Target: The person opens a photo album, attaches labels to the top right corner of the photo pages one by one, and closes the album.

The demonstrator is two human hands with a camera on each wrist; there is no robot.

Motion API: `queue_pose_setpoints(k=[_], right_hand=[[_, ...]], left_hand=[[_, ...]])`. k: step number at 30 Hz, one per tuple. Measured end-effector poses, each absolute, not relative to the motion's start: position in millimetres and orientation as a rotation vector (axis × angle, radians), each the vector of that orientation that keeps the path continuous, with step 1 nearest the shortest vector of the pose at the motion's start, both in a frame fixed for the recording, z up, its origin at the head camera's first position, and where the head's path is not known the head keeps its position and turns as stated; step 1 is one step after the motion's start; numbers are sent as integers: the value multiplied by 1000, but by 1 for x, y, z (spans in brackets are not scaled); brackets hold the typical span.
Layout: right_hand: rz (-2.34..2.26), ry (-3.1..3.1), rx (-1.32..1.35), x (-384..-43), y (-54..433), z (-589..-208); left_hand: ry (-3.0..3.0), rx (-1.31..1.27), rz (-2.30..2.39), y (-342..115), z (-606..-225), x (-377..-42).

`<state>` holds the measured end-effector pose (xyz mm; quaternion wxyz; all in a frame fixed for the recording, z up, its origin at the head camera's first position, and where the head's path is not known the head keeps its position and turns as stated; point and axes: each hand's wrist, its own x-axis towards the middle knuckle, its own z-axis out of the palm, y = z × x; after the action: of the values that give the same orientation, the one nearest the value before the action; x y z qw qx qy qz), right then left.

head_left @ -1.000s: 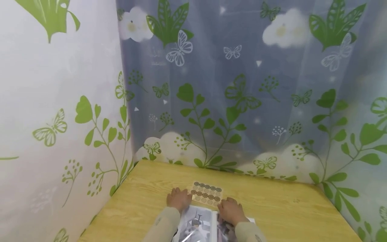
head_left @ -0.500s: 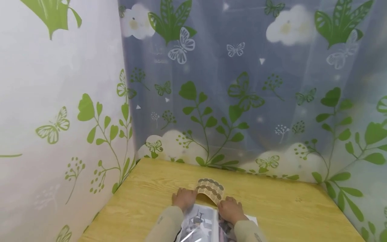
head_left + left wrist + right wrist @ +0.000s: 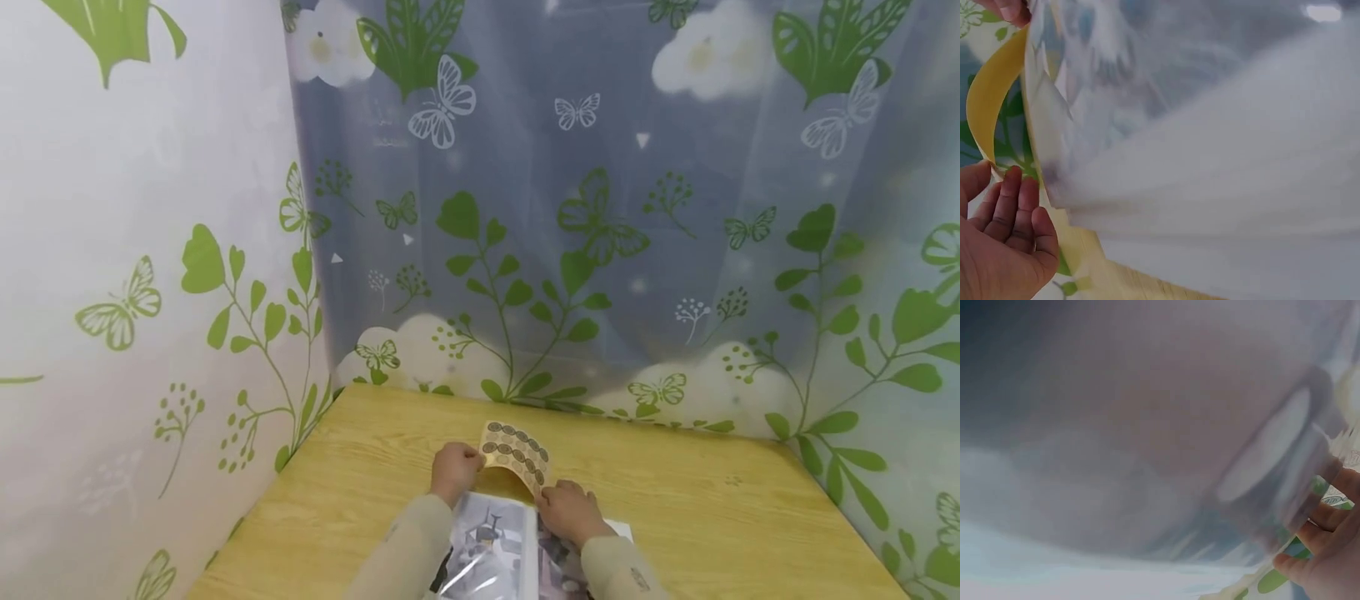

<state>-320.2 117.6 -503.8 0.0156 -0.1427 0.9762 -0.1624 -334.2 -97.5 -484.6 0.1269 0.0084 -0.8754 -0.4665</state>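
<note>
A cream sheet of dark and pale round stickers [image 3: 514, 450] arches up beyond an open book [image 3: 491, 542] with glossy, clear-covered pages. My left hand [image 3: 454, 472] pinches the sheet's left edge. At its lower right corner, my right hand [image 3: 572, 512] holds it, with the wrist over the book's right page. The left wrist view shows the bent sheet's yellowish underside [image 3: 988, 94] between thumb and fingers of the left hand [image 3: 1007, 234]. In the right wrist view, the right hand [image 3: 1329, 531] is at the right, partly hidden behind the book's page [image 3: 1147, 456].
The wood-grain table [image 3: 675, 508] extends to both sides of the book. A leaf-and-butterfly curtain [image 3: 510, 292] hangs along its far edge, and a pale one [image 3: 150, 208] along the left.
The sticker sheet lay flat one second ago; it has since bowed upward. My left hand has risen slightly and moved away from the book, now pinching the sheet's edge. The right hand stays nearly in place.
</note>
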Motion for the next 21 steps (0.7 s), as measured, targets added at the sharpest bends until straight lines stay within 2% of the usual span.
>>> queue_pose_setpoints(k=[14,21], right_hand=[[-427,3217,-462,-320,112,-509],[-187,3341,-557,-319,106,-505]], left_hand=[[-2468,94,-1506,-96,-479,-324],[-2402,120,-1658,-98,-477,-318]])
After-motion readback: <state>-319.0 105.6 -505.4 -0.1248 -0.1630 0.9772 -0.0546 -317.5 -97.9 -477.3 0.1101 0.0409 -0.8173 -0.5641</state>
